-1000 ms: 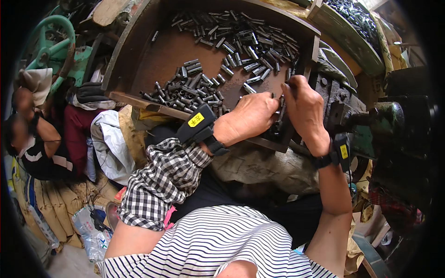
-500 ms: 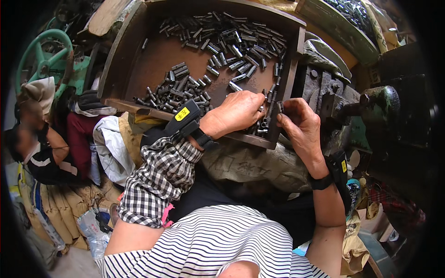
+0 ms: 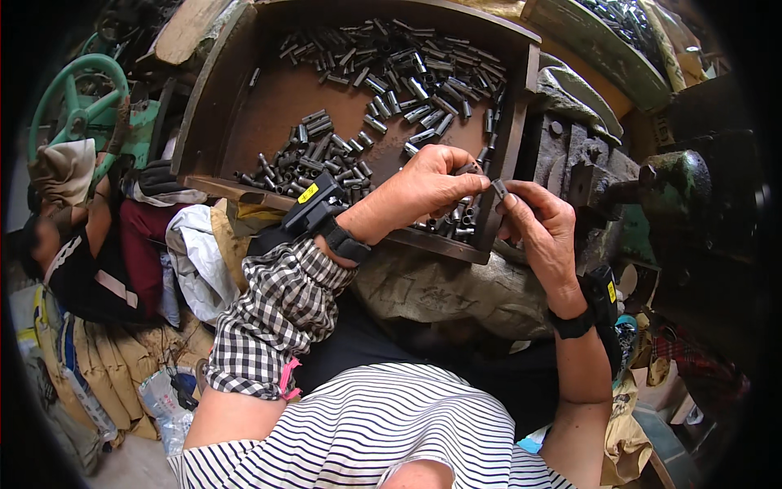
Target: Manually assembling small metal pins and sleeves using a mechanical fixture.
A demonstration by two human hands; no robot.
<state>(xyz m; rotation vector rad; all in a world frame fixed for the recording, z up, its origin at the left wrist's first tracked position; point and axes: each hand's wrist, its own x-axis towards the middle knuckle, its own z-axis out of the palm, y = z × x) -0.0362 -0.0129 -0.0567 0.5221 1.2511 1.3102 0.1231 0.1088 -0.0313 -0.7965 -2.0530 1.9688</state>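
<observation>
A short grey metal tube (image 3: 498, 189) is pinched between the thumb and fingers of my right hand (image 3: 539, 224), just above the right wall of a wooden tray. My left hand (image 3: 432, 181) is closed over the tray's near right corner, its fingertips almost meeting the tube. Something small and dark shows between its fingers, too covered to name. Below it, loose metal tubes (image 3: 464, 220) lie in the corner. A heap of tubes (image 3: 309, 167) sits left of my left wrist, and a wider spread of tubes (image 3: 407, 69) covers the far part of the tray.
The wooden tray (image 3: 213, 98) has raised walls. Dark machinery (image 3: 676, 187) stands close to my right hand. Cloth sacking (image 3: 456, 293) lies under the tray's near edge. A green handwheel (image 3: 73, 102) and another person (image 3: 81, 244) are at the left.
My left hand has lifted slightly and moved right, from the tubes toward my right hand. My right hand has shifted a little right and down, and its tube now shows more clearly.
</observation>
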